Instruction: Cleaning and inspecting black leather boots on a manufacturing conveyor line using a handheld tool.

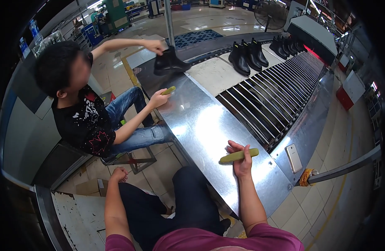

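Observation:
My right hand (pixel 243 164) is palm up over the metal tabletop, near its front right. An olive-green, rounded stick (pixel 230 157) lies across the palm, with my thumb over it. My left hand (pixel 119 174) hangs beside my left thigh, its fingers curled into a loose fist with nothing visible in them. A co-worker on the left grips a black ankle boot (pixel 169 62) by its top with one hand (pixel 155 46). The co-worker's other hand (pixel 159 98) holds a similar olive stick (pixel 169 90) over the table's edge.
Several black boots (pixel 247 57) stand on the pale conveyor slats, and others (pixel 286 46) are farther along by a grey machine hood (pixel 311 33). Metal rollers (pixel 263 100) run beside them. A phone (pixel 293 158) lies on the right metal edge, near a slanting post (pixel 347 169).

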Motion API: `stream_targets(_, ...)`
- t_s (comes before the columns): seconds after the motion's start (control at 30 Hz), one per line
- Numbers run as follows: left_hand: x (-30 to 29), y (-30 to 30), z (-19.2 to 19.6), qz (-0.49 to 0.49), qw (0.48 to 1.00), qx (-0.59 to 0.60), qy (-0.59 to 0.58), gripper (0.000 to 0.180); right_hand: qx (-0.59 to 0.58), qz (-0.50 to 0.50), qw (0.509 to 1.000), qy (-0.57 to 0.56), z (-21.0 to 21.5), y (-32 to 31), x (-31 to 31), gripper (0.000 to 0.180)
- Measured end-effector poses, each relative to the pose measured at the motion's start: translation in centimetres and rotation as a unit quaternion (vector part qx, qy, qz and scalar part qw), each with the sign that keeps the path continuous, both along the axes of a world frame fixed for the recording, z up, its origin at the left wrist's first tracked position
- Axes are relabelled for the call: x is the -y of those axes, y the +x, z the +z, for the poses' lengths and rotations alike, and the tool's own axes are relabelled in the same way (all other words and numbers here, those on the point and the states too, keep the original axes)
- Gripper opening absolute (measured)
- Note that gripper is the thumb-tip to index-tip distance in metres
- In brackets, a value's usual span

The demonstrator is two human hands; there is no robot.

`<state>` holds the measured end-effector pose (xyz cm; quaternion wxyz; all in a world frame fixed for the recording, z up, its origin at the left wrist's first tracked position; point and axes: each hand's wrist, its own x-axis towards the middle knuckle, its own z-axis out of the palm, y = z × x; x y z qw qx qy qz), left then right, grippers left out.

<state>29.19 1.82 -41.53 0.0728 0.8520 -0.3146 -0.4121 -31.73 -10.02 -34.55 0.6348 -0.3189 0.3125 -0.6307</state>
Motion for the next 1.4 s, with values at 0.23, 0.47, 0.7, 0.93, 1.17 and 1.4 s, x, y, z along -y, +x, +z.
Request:
stream_targets(0.23, -0.4, 0.3, -0.3, -0.061, 0.998, 0.009, -0.014, 0.019, -0.006, 0.001, 1.000, -0.002, 0.0, 0.0, -0.1, 0.070)
stream_targets(0.47, -0.1, -0.5, 0.5, -0.021, 1.000, 0.008, -0.011, 0.020, -0.009, 0.000, 1.000, 0.005, 0.1, -0.1, -0.1, 0.070)
stream_targets(0.7, 0.2, -0.5, 0.5, 0.002, 1.000, -0.015, -0.020, 0.023, -0.016, -0.009, 1.000, 0.011, 0.3, -0.1, -0.2, 0.071)
stream_targets(0.93, 0.4, -0.4, -0.3, -0.002, 0.998, -0.023, -0.057, 0.025, -0.021, -0.011, 1.000, 0.011, 0.3, -0.3, -0.3, 0.072)
stream_targets(1.17, 0.2, -1.2, 0.6, 0.056, 0.992, -0.042, -0.102, 0.024, -0.018, -0.008, 1.000, 0.016, 0.3, -0.4, -0.3, 0.072)
stream_targets(1.4, -0.5, 0.0, 0.1, -0.017, 0.999, 0.003, -0.028, 0.029, -0.009, -0.001, 1.000, 0.017, 0.3, -0.1, -0.2, 0.072)
